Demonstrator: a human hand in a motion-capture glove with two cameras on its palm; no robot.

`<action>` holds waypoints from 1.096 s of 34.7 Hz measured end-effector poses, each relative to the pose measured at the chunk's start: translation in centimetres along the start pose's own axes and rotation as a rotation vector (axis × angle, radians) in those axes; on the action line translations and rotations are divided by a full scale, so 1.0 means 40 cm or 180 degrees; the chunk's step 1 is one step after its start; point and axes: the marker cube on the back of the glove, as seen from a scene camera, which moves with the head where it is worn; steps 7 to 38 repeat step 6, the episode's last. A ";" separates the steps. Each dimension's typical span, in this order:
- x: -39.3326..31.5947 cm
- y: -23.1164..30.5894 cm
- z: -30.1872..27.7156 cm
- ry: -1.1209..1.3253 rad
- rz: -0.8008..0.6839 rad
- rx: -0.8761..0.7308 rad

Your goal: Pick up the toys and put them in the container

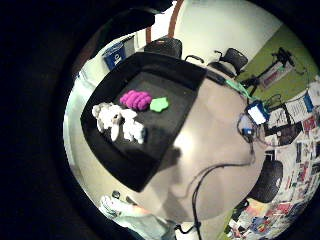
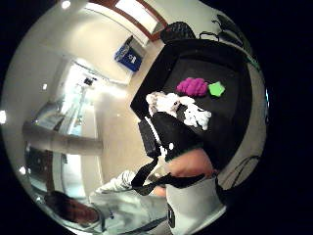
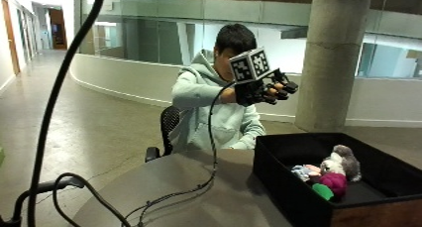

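Observation:
My gloved right hand [image 3: 267, 90] is raised in the air at head height, above the table's edge beside the black container [image 3: 284, 187]. Its fingers are loosely spread and nothing is in them. Inside the container lie a grey-and-white plush [image 3: 341, 162], a purple plush [image 3: 335, 181], a green toy [image 3: 323, 191] and a small pale toy [image 3: 302, 171]. From the palm, the container [image 1: 170, 67] is seen from well above, with the white plush [image 1: 117, 120], the purple plush [image 1: 135, 99] and the green toy [image 1: 159, 104] on its floor.
The container stands at one side of a round grey table [image 3: 198, 197]. A black cable [image 3: 198, 187] runs across the tabletop from the glove. A concrete column [image 3: 333, 58] rises behind, and a blue bin [image 1: 115, 55] stands on the floor beyond the table.

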 end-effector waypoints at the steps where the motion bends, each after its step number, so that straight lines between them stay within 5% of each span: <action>1: 0.020 0.021 -0.018 0.0002 -0.0099 0.0021; 6: 0.078 0.112 -0.070 -0.0048 -0.0037 0.0161; 38: 0.078 0.112 -0.070 -0.0048 -0.0037 0.0161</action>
